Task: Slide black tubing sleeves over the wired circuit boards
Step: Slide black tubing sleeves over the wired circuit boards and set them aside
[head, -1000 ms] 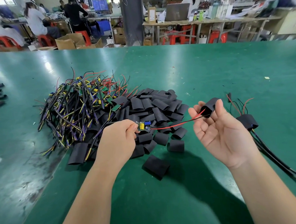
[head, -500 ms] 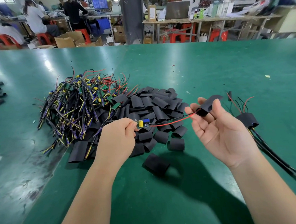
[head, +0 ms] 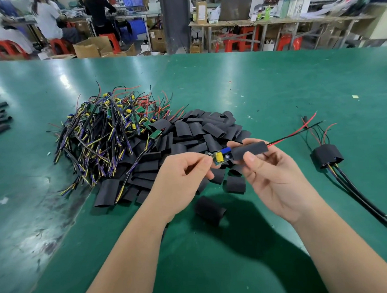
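I see the black sleeve threaded on the red and black wires, its end meeting the circuit board. My right hand pinches the sleeve and my left hand pinches the board's other end. Beyond the left hand lie a heap of loose sleeves and wired boards. A sleeved bundle sits right of the right hand.

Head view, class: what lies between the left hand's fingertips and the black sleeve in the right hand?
The uncovered circuit board spans from the left hand to the sleeve in the right hand, yellow and blue parts showing; head view.
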A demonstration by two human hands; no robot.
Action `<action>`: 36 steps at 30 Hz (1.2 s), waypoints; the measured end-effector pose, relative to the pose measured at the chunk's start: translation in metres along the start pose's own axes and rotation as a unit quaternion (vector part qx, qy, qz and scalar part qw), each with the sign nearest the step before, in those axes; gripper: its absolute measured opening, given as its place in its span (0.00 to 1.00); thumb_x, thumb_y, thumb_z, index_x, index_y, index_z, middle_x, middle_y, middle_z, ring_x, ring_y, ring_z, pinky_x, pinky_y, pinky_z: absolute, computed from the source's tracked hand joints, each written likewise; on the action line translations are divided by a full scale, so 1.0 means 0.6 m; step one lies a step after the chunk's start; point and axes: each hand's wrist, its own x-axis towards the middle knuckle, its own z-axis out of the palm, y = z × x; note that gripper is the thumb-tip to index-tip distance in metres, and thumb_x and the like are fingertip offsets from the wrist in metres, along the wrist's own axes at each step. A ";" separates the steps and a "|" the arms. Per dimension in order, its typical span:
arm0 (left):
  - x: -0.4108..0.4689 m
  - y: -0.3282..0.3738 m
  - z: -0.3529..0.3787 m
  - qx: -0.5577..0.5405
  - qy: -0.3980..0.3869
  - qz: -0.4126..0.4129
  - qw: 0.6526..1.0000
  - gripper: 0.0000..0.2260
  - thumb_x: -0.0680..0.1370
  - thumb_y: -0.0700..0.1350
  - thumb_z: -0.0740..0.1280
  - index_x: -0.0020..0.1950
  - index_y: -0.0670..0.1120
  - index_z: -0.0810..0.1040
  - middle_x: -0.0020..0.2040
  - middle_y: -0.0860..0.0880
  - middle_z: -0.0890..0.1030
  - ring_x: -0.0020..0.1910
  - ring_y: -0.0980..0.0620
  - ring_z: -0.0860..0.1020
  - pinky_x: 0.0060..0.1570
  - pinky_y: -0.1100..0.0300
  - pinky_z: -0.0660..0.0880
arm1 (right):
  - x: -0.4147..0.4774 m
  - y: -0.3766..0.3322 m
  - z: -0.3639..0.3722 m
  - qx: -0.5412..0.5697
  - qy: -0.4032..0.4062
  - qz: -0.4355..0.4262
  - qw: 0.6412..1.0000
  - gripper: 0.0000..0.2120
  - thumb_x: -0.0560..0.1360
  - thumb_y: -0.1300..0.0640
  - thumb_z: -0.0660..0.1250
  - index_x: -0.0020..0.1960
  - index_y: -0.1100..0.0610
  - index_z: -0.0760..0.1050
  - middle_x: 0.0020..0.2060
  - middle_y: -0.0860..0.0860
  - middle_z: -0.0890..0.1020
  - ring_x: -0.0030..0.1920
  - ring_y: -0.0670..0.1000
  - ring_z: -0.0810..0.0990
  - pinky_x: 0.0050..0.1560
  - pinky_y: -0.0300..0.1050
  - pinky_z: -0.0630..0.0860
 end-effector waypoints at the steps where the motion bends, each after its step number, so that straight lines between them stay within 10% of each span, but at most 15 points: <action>1: 0.001 0.000 0.000 -0.022 -0.007 -0.007 1.000 0.13 0.78 0.50 0.63 0.36 0.53 0.82 0.22 0.57 0.70 0.21 0.58 0.58 0.25 0.65 0.56 | 0.000 0.001 0.001 0.015 0.000 0.002 1.000 0.11 0.66 0.68 0.66 0.49 0.62 0.76 0.50 0.68 0.73 0.45 0.49 0.84 0.40 0.35 0.78; 6: 0.001 0.000 -0.002 -0.058 -0.025 -0.004 0.998 0.13 0.75 0.53 0.64 0.44 0.45 0.83 0.31 0.32 0.69 0.22 0.54 0.58 0.25 0.64 0.55 | 0.001 0.002 0.000 0.005 -0.009 0.008 1.000 0.08 0.68 0.62 0.65 0.43 0.60 0.82 0.40 0.52 0.85 0.36 0.45 0.83 0.38 0.33 0.77; 13: -0.003 0.001 0.009 0.012 -0.034 0.019 0.999 0.16 0.80 0.41 0.64 0.34 0.54 0.79 0.20 0.59 0.71 0.19 0.61 0.59 0.21 0.71 0.56 | -0.008 0.011 0.006 -0.101 -0.056 -0.001 0.993 0.15 0.65 0.67 0.67 0.51 0.61 0.71 0.47 0.56 0.85 0.36 0.47 0.82 0.37 0.36 0.76; 29: 0.009 -0.028 0.013 0.044 0.092 -0.101 0.990 0.07 0.72 0.40 0.73 0.41 0.45 0.76 0.28 0.50 0.81 0.23 0.55 0.77 0.22 0.66 0.67 | -0.007 0.055 0.007 -0.267 -0.031 0.024 0.963 0.12 0.76 0.70 0.64 0.55 0.58 0.74 0.48 0.55 0.83 0.44 0.48 0.80 0.48 0.40 0.77; 36: 0.008 -0.012 -0.006 0.002 0.120 -0.104 0.987 0.14 0.67 0.59 0.74 0.44 0.52 0.80 0.39 0.58 0.83 0.38 0.62 0.80 0.36 0.69 0.74 | 0.011 -0.015 -0.006 0.005 0.086 0.022 0.996 0.24 0.65 0.64 0.68 0.60 0.59 0.70 0.39 0.53 0.83 0.35 0.48 0.83 0.30 0.35 0.77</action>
